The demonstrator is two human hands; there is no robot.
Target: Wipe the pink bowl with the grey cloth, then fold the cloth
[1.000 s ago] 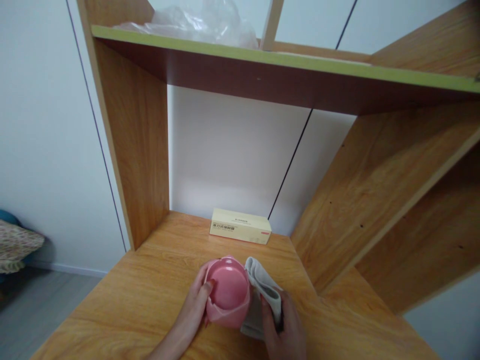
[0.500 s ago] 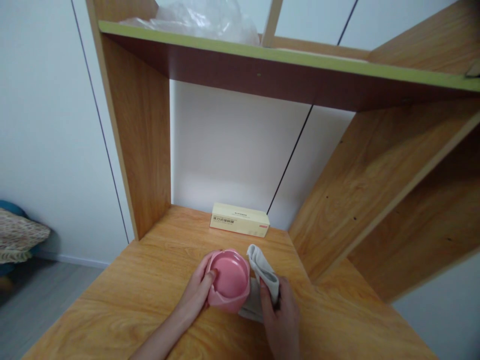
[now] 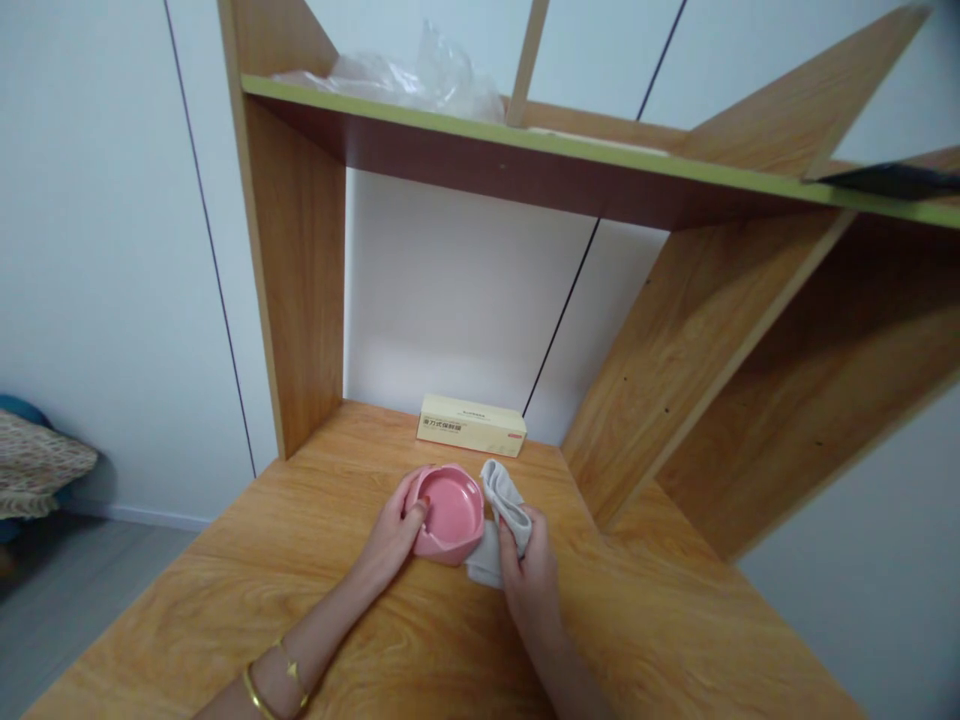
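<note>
A round pink ashtray-like dish (image 3: 452,508) with faceted sides and notches in its rim is tilted toward me. My left hand (image 3: 401,520) is closed on its left side, the thumb over the rim and the other fingers behind it. To the right, my right hand (image 3: 529,565) grips a folded light grey cloth (image 3: 508,500) between thumb and fingers. The cloth's lower part hangs close to the dish's right side; whether they touch I cannot tell.
Behind my hands, a cream cardboard box (image 3: 471,425) with printed lettering stands on the wooden desk (image 3: 315,560). A shelf with a green edge (image 3: 450,122) runs overhead, bearing clear plastic wrapping (image 3: 420,85). Wooden panels (image 3: 637,370) rise on both sides.
My head view has shifted, so more of the shelf and my forearms shows. Both hands still hold the dish and the cloth, in nearly the same positions relative to each other.
</note>
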